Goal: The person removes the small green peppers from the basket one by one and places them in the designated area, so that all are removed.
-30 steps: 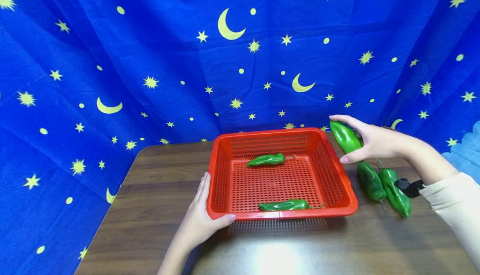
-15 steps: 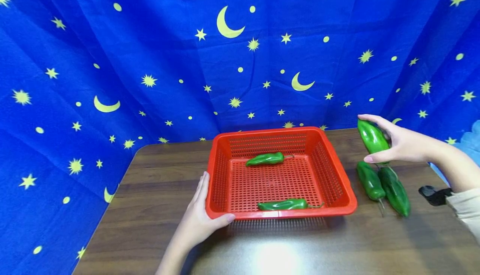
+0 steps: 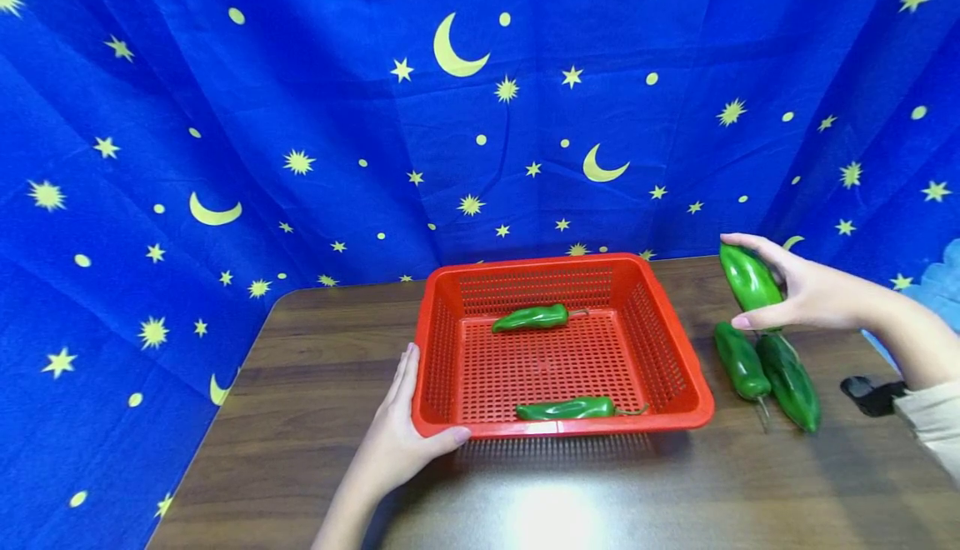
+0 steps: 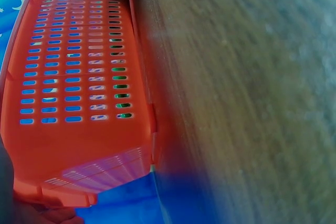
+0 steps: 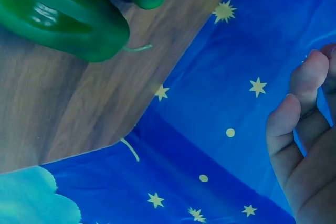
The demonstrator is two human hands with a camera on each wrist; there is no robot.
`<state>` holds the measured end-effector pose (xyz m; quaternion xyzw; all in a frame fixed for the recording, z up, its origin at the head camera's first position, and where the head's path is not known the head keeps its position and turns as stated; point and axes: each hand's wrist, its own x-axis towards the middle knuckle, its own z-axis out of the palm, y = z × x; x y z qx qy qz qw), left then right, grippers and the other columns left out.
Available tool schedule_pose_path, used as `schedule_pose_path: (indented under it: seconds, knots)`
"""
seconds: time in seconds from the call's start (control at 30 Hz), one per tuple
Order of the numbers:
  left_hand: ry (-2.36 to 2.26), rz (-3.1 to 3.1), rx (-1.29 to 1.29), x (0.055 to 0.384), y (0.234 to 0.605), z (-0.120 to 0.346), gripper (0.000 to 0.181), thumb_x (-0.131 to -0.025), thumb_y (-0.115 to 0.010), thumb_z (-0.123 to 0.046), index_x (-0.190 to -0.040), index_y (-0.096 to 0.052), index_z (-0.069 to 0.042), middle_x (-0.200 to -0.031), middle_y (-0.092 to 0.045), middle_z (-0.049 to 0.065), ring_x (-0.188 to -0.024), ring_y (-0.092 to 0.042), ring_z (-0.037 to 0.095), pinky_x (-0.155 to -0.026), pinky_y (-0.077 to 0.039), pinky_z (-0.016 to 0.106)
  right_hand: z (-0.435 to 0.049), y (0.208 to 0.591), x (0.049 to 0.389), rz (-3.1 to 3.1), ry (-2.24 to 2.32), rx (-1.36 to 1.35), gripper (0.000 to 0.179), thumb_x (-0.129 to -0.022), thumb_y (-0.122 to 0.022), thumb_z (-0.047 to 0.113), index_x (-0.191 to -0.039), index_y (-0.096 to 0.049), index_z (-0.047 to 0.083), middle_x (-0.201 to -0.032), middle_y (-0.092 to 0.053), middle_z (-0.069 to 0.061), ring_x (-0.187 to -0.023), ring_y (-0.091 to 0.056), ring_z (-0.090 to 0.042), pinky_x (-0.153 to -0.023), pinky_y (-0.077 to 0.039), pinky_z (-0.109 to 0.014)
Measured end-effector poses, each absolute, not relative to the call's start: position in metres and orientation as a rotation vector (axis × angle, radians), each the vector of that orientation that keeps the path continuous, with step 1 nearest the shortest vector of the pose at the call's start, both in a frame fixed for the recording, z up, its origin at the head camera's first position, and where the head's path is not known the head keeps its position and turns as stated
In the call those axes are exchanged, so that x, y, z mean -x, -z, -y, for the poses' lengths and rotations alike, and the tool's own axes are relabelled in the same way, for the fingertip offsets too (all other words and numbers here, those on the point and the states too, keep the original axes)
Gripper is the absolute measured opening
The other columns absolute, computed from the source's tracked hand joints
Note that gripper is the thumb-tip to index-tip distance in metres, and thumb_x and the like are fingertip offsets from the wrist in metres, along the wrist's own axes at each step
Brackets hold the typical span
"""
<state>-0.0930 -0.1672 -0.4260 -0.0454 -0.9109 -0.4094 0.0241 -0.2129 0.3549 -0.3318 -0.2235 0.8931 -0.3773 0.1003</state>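
A red plastic basket (image 3: 555, 367) with a slotted wall stands in the middle of the table. Two long green peppers lie in it, one pepper (image 3: 531, 317) toward the back and one pepper (image 3: 568, 409) along the front wall. My left hand (image 3: 393, 437) rests on the basket's front left corner, fingers straight along the side and thumb on the front rim. To the right of the basket, my right hand (image 3: 795, 287) holds a thick green pepper (image 3: 750, 275) between thumb and fingers. Its lower end overlaps two more peppers, a left one (image 3: 741, 362) and a right one (image 3: 791, 387).
Everything stands on a brown wooden table (image 3: 330, 350). A blue cloth (image 3: 525, 117) with yellow moons and stars hangs close behind its back edge. A black strap (image 3: 870, 394) shows at the right wrist. Light glares on the table in front of the basket.
My right hand has carried its pepper rightward, from beside the basket's right rim to over the two loose peppers, then nearly stopped. The left hand and basket have stayed put.
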Motion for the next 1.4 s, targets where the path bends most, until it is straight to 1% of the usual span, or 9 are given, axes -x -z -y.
schedule_pose_path:
  seconds: [0.13, 0.33, 0.43, 0.53, 0.63, 0.93, 1.03, 1.17, 1.4]
  knots:
    - [1.264, 2.815, 0.146, 0.093, 0.426, 0.167, 0.130, -0.064, -0.084, -0.064, -0.161, -0.006, -0.028, -0.168, -0.007, -0.002, -0.152, -0.021, 0.031, -0.117, -0.029, 0.058, -0.358, 0.340, 0.212, -2.664, 1.123, 0.700, 0.107, -0.080, -0.079, 0.001, -0.159, -0.010, 0.024, -0.115, -0.047, -0.021, -0.073, -0.066, -0.013, -0.064, -0.056, -0.028]
    - [1.268, 2.813, 0.154, 0.093, 0.426, 0.166, 0.129, -0.064, -0.084, -0.063, -0.161, -0.005, -0.030, -0.168, -0.007, 0.000, -0.151, -0.021, 0.032, -0.116, -0.029, 0.059, -0.368, 0.354, 0.207, -2.750, 1.056, 0.739, 0.106, -0.077, -0.082, 0.003, -0.158, -0.016, 0.018, -0.129, -0.037, -0.003, -0.084, -0.059, -0.003, -0.068, -0.052, -0.022]
    - [1.273, 2.807, 0.161, 0.093, 0.425, 0.166, 0.129, -0.064, -0.085, -0.062, -0.161, -0.005, -0.029, -0.168, -0.007, 0.001, -0.152, -0.020, 0.032, -0.116, -0.029, 0.059, -0.373, 0.363, 0.202, -2.754, 1.039, 0.704, 0.107, -0.077, -0.082, 0.004, -0.159, -0.015, 0.019, -0.128, -0.037, -0.005, -0.084, -0.058, -0.002, -0.067, -0.051, -0.022]
    - [1.277, 2.803, 0.164, 0.093, 0.425, 0.166, 0.129, -0.064, -0.085, -0.061, -0.161, -0.005, -0.028, -0.168, -0.007, 0.001, -0.152, -0.019, 0.032, -0.117, -0.028, 0.059, -0.377, 0.373, 0.196, -2.723, 1.062, 0.652, 0.108, -0.078, -0.081, 0.004, -0.159, -0.012, 0.021, -0.117, -0.044, -0.014, -0.079, -0.058, -0.004, -0.064, -0.051, -0.024]
    - [1.277, 2.804, 0.161, 0.093, 0.425, 0.165, 0.130, -0.064, -0.085, -0.062, -0.161, -0.006, -0.028, -0.168, -0.007, 0.002, -0.153, -0.018, 0.031, -0.117, -0.028, 0.059, -0.379, 0.385, 0.190, -2.713, 1.080, 0.650, 0.109, -0.077, -0.081, 0.003, -0.159, -0.012, 0.021, -0.110, -0.048, -0.017, -0.078, -0.058, -0.004, -0.063, -0.051, -0.024]
    - [1.286, 2.809, 0.143, 0.093, 0.425, 0.166, 0.130, -0.063, -0.085, -0.062, -0.161, -0.006, -0.029, -0.168, -0.008, 0.000, -0.153, -0.019, 0.030, -0.117, -0.029, 0.058, -0.389, 0.404, 0.178, -2.768, 0.899, 0.597, 0.108, -0.077, -0.084, 0.017, -0.158, -0.013, 0.016, -0.114, -0.051, -0.021, -0.080, -0.054, -0.002, -0.062, -0.047, -0.022]
    - [1.279, 2.808, 0.138, 0.092, 0.424, 0.166, 0.130, -0.063, -0.085, -0.062, -0.161, -0.006, -0.029, -0.168, -0.008, -0.001, -0.153, -0.019, 0.029, -0.117, -0.029, 0.057, -0.389, 0.408, 0.176, -2.781, 0.814, 0.551, 0.107, -0.077, -0.084, 0.026, -0.157, -0.014, 0.015, -0.114, -0.054, -0.019, -0.080, -0.053, -0.002, -0.063, -0.045, -0.022]
    - [1.280, 2.805, 0.143, 0.092, 0.425, 0.167, 0.130, -0.063, -0.086, -0.062, -0.161, -0.006, -0.029, -0.168, -0.008, -0.001, -0.152, -0.020, 0.029, -0.117, -0.029, 0.057, -0.386, 0.413, 0.175, -2.802, 0.726, 0.520, 0.106, -0.076, -0.085, 0.033, -0.156, -0.017, 0.014, -0.107, -0.059, -0.015, -0.080, -0.055, -0.009, -0.063, -0.044, -0.023]
    - [1.285, 2.802, 0.148, 0.093, 0.425, 0.166, 0.130, -0.063, -0.085, -0.062, -0.161, -0.006, -0.029, -0.168, -0.008, 0.000, -0.152, -0.021, 0.030, -0.117, -0.029, 0.058, -0.384, 0.415, 0.174, -2.764, 0.677, 0.512, 0.107, -0.077, -0.083, 0.034, -0.156, -0.015, 0.014, -0.101, -0.060, -0.014, -0.081, -0.056, -0.018, -0.064, -0.044, -0.030]
